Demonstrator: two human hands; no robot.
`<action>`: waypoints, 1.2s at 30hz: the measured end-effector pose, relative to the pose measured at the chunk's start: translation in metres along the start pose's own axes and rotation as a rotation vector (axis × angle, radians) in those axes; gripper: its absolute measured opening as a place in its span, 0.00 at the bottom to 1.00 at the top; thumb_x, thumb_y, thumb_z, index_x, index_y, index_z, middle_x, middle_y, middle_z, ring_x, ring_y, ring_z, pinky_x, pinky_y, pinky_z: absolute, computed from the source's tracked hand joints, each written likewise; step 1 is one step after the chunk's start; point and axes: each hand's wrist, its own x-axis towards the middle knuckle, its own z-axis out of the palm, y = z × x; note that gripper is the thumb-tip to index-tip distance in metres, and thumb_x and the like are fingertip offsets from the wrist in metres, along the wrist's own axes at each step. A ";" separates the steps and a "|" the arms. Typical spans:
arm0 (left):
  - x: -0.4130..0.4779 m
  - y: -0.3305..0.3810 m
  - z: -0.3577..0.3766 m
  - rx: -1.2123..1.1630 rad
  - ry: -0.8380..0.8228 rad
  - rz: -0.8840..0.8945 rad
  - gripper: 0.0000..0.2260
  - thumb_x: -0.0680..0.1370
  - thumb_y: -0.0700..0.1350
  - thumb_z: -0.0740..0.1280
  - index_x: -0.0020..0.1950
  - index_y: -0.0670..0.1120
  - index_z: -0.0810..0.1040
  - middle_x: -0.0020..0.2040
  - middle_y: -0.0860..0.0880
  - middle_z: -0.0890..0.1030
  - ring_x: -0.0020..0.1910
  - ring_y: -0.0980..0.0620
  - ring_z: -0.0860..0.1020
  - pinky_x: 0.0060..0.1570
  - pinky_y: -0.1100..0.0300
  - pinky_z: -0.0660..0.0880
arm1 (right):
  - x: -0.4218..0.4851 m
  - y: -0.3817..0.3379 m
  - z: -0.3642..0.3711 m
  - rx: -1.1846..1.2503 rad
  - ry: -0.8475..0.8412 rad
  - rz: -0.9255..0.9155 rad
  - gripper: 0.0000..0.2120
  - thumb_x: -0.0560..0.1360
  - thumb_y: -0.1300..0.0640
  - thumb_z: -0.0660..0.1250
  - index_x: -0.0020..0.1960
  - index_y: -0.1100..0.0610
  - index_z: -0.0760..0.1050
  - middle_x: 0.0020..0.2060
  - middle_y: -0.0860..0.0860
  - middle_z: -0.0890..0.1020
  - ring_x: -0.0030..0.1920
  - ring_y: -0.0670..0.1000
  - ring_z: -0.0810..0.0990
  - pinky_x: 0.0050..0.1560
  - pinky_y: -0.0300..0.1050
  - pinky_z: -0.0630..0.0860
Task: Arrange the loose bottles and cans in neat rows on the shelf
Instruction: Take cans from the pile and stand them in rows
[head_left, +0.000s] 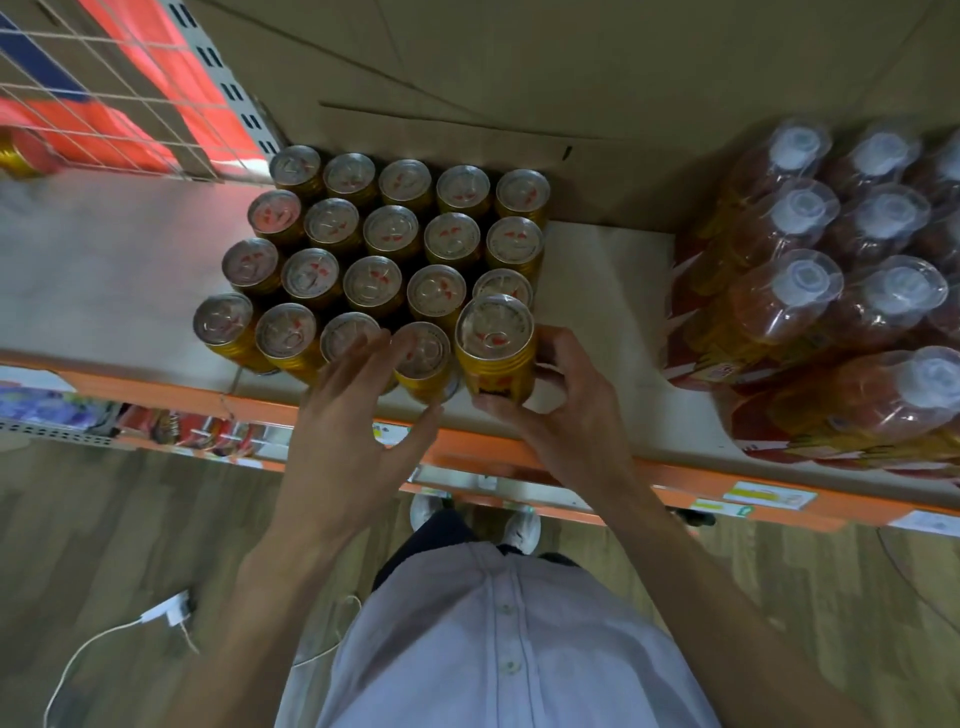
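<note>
The gold can, upright, is sitting in our right hand's grip; our left hand is spreading open at its 9 o'clock.

The cans stand in rows on the shelf. At their 5 o'clock corner, a loose can sits in the right hand, just beside the front row. The left hand is at 6 o'clock, over the front cans. The bottles stand at 3 o'clock, well apart. Cardboard is behind at 12 o'clock and a wire grid at 10 o'clock.
</note>
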 end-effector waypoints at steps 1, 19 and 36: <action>-0.002 -0.001 0.000 0.028 -0.007 -0.002 0.29 0.73 0.60 0.66 0.74 0.55 0.69 0.74 0.50 0.70 0.73 0.48 0.68 0.67 0.45 0.70 | 0.002 0.001 0.003 0.012 0.018 -0.010 0.31 0.67 0.49 0.81 0.65 0.52 0.71 0.59 0.46 0.80 0.61 0.45 0.79 0.62 0.40 0.76; -0.021 -0.003 0.010 0.079 -0.114 -0.063 0.33 0.74 0.62 0.64 0.78 0.61 0.60 0.81 0.55 0.54 0.80 0.53 0.49 0.74 0.46 0.54 | 0.015 0.058 0.034 -0.271 0.032 0.039 0.33 0.67 0.48 0.81 0.65 0.58 0.72 0.59 0.53 0.77 0.58 0.53 0.78 0.56 0.49 0.78; -0.026 -0.021 -0.007 -0.025 -0.117 -0.019 0.33 0.75 0.50 0.73 0.76 0.61 0.62 0.79 0.57 0.58 0.79 0.53 0.53 0.72 0.48 0.59 | -0.018 -0.029 0.032 -0.544 -0.059 -0.186 0.41 0.69 0.48 0.78 0.75 0.56 0.63 0.73 0.54 0.68 0.71 0.56 0.68 0.69 0.59 0.71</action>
